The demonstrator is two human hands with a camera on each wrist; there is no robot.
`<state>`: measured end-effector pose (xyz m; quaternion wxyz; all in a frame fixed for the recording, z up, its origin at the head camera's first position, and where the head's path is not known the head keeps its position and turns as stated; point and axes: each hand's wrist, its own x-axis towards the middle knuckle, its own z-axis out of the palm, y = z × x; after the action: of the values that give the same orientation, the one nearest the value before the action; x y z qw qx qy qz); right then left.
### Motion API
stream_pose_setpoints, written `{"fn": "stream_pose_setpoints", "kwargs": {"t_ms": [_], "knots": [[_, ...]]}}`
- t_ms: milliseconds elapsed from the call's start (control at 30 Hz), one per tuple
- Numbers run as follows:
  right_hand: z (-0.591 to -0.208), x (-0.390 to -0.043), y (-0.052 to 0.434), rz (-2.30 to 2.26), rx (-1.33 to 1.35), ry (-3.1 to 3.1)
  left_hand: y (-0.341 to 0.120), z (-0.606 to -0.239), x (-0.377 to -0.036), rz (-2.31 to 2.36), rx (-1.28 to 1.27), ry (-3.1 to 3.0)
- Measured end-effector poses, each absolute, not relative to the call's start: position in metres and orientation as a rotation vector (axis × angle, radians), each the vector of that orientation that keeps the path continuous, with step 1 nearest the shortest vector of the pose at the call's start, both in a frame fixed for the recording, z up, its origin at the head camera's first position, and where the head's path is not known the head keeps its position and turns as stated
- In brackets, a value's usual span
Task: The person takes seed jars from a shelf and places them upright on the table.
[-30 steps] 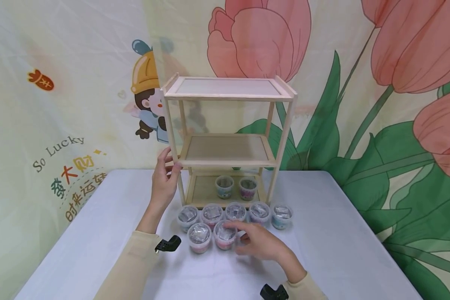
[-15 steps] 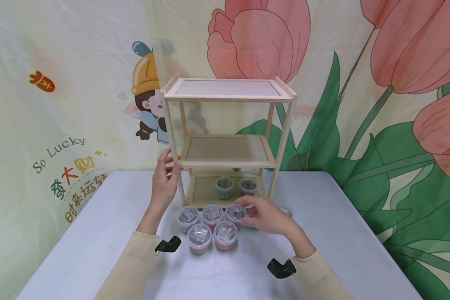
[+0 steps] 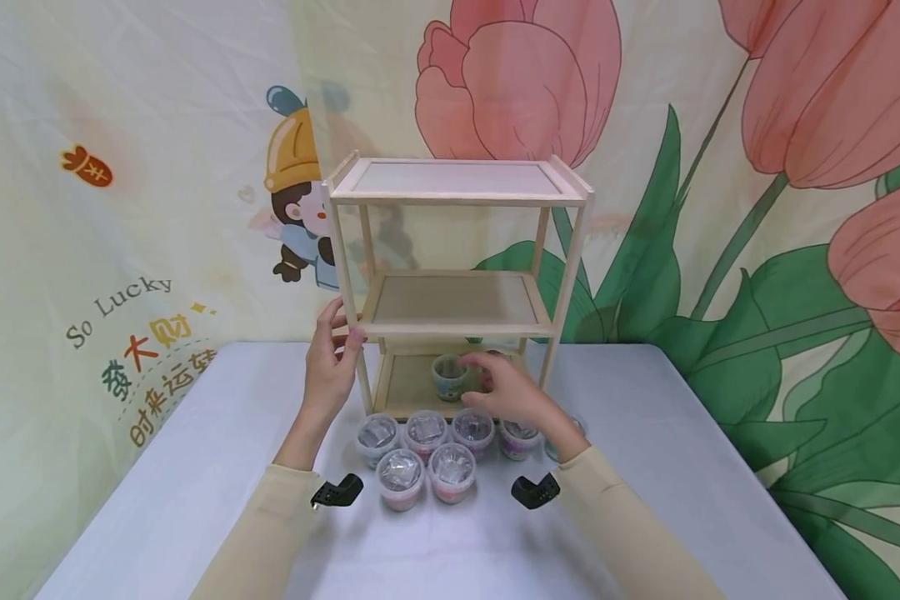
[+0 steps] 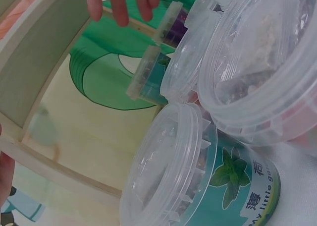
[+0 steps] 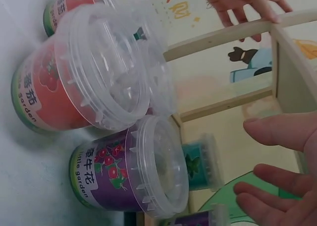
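Reached forward since a second ago: right hand [image 3: 512, 393], from the tubs on the table into the bottom tier of the pale three-tier wooden shelf rack [image 3: 457, 193]. Rack upright, long axis vertical, open front toward the person. Left hand [image 3: 332, 360] wrapped round the front-left post. Right fingers apart, loosely bent, clasping nothing, just beside the small teal-labelled plastic tub with clear lid [image 3: 447, 377], which stands upright on that tier, lid up. Could topple that tub with a careless knuckle, or drag the cream sleeve [image 3: 607, 500] across the front row of clear-lidded tubs [image 3: 425, 431].
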<state>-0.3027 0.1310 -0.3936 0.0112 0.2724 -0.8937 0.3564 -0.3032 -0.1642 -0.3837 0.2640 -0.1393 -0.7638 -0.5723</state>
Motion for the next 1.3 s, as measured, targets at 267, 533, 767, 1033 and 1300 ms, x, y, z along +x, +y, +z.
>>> {"fn": "stream_pose_setpoints", "kwargs": {"t_ms": [267,533,767,1033,1300], "knots": [[-0.4,-0.332,0.125,0.979,0.866,-2.747,-0.172,-0.405,-0.328,-1.506,-0.389,-2.058],[-0.409,-0.354,0.114,0.904,0.902,-2.819,-0.178,-0.409,-0.33,-1.468,-0.409,-2.083],[-0.418,-0.364,0.107,0.903,0.798,-2.951,-0.176,-0.41,-0.328,-1.483,-0.4,-2.09],[-0.424,-0.366,0.1,0.812,0.778,-2.938,-0.176,-0.409,-0.329,-1.476,-0.413,-2.083],[-0.431,-0.365,0.093,0.64,0.751,-2.96,-0.178,-0.41,-0.329,-1.469,-0.418,-2.08]]}}
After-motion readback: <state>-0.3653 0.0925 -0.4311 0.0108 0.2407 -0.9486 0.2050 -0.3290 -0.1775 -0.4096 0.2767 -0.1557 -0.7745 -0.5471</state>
